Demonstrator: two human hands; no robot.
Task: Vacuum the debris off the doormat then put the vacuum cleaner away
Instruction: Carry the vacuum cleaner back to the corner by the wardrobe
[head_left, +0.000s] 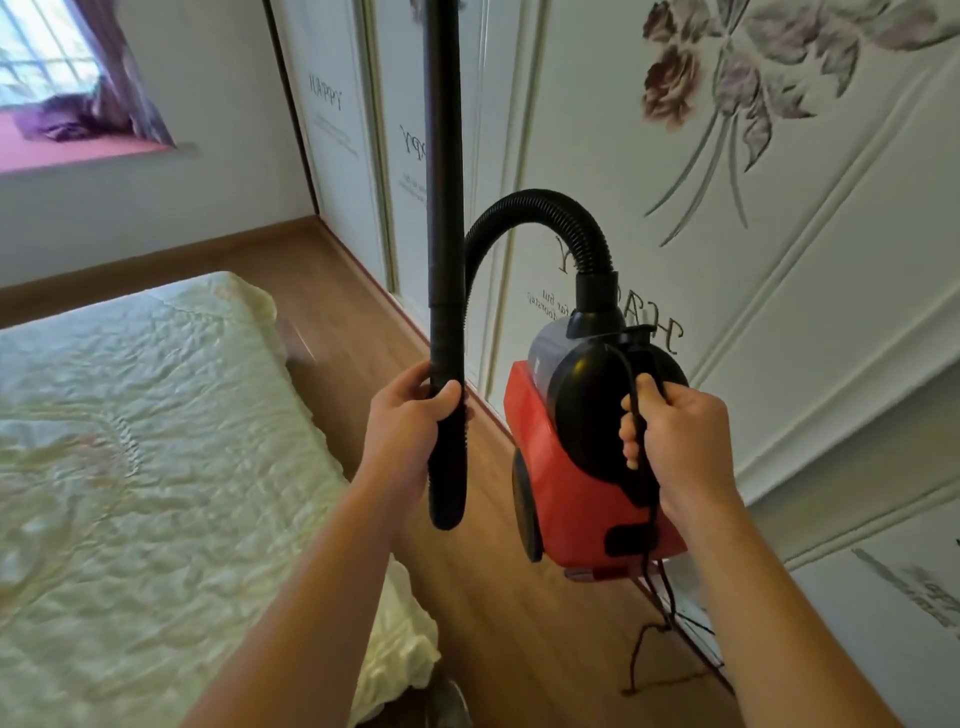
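A red and black canister vacuum cleaner (561, 467) hangs in the air in front of me, lifted off the floor. My right hand (675, 441) grips its black handle together with the dark power cord (649, 561), which dangles down to the floor. My left hand (410, 426) is closed around the black wand (444, 156), which stands upright and runs out of the top of the view. A ribbed black hose (540, 213) arches from the wand's lower end to the canister's top. No doormat is in view.
A bed with a pale yellow quilted cover (156, 441) fills the left. White wardrobe doors with flower reliefs and lettering (779, 234) line the right. A strip of wooden floor (498, 597) runs between them. A window (52, 78) is at the far left.
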